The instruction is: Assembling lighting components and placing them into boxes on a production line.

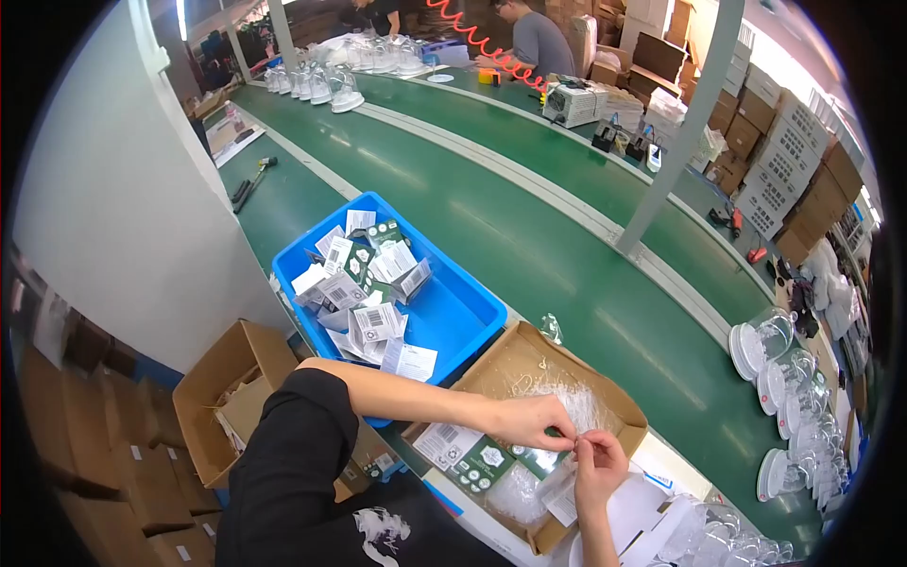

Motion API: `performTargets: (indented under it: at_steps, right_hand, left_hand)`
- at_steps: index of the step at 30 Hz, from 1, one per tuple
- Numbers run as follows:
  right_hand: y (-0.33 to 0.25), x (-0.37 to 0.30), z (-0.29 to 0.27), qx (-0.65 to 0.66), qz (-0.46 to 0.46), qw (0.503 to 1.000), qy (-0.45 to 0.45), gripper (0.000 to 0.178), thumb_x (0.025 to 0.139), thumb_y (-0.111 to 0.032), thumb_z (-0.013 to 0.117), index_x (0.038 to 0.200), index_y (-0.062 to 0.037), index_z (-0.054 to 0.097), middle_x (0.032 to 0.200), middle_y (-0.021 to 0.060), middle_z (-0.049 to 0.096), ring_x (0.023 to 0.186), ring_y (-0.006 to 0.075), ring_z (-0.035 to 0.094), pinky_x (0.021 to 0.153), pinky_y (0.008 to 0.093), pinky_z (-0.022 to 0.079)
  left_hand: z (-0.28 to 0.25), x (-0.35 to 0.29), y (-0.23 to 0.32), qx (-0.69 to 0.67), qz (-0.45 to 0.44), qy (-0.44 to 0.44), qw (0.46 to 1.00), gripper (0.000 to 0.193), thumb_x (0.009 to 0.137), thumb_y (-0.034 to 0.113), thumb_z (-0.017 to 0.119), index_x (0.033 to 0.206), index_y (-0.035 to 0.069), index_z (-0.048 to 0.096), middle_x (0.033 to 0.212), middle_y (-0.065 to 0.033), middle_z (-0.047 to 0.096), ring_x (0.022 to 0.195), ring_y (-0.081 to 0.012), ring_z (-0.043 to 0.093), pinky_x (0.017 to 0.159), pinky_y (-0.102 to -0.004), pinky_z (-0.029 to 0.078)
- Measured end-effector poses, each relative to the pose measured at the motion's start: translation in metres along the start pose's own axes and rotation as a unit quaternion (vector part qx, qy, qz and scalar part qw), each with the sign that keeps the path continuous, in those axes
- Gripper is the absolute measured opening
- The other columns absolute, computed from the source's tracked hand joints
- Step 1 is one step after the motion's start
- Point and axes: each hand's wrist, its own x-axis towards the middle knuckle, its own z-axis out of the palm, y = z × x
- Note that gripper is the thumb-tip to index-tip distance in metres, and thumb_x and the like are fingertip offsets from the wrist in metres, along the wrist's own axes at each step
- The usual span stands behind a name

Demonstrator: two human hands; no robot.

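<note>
My left hand [531,421] and my right hand [601,465] meet fingertip to fingertip over a shallow open cardboard box [619,402]. Both are pinched closed; what sits between the fingers is too small to make out. Inside the box, just beyond my hands, lies a bunch of fine clear strands [574,402]. A second clear bundle [518,493] is at the near side. Green and white printed cards [484,460] lie at the left of the box, partly under my left hand. Below my fingers is a white card [561,505].
A blue bin [463,326] of folded cards stands on the green worktable [529,255]. Clear domed plastic items [775,378] line the right side; more [326,87] stand far left. A brown carton [203,406] is at my left. Two people work across the table.
</note>
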Motion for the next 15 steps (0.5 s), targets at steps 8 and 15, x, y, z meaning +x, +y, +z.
performTargets:
  at_steps: [8, 15]
  right_hand:
    - [0.006, 0.004, -0.005, 0.0, 0.038, 0.999, -0.035, 0.006, 0.087, 0.006, 0.061, 0.093, 0.0024, 0.06, 0.092, 0.0075, 0.06, 0.07, 0.0102, 0.059, 0.06, 0.0208, 0.048]
    - [0.009, 0.006, -0.004, -0.024, -0.011, 1.0, -0.009, 0.002, 0.09, 0.003, 0.059, 0.092, 0.0018, 0.059, 0.092, 0.0052, 0.056, 0.068, 0.0082, 0.054, 0.059, 0.019, 0.045]
  left_hand:
    - [-0.003, 0.001, 0.001, 0.003, -0.001, 0.008, 1.0, 0.013, 0.082, 0.012, 0.061, 0.079, 0.0, 0.065, 0.061, -0.0141, 0.057, 0.05, -0.022, 0.049, 0.052, -0.0346, 0.04]
    - [-0.003, 0.004, -0.003, -0.002, -0.008, 0.027, 1.0, 0.016, 0.088, 0.013, 0.06, 0.091, -0.001, 0.067, 0.072, -0.0129, 0.066, 0.061, -0.0193, 0.059, 0.059, -0.0331, 0.047]
